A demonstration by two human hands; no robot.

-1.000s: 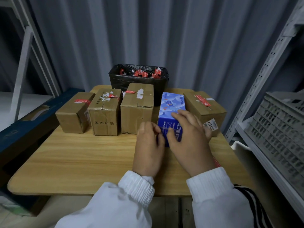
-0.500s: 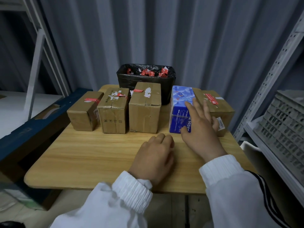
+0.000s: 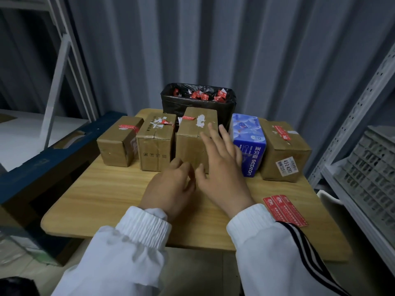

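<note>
A row of boxes stands along the back of a wooden table [image 3: 102, 193]: three brown cartons on the left [image 3: 119, 144] [image 3: 156, 144] [image 3: 192, 135], a blue box [image 3: 249, 144] printed "sepeon", and a brown carton [image 3: 282, 150] at the right with a barcode label. My right hand [image 3: 222, 167] reaches with straight, spread fingers over the front of the third carton, just left of the blue box, holding nothing. My left hand [image 3: 171, 189] hovers low over the table before that carton, fingers loosely curled and empty.
A black-lined bin [image 3: 197, 103] with red scraps stands behind the boxes. Red sticker strips [image 3: 284, 210] lie at the table's right edge. A grey crate [image 3: 367, 176] sits on white shelving at right. A dark blue board [image 3: 42, 163] leans at left.
My right hand let go of the blue box, which now stands in the row, and has moved left to the third carton. My left hand drew back onto the table.
</note>
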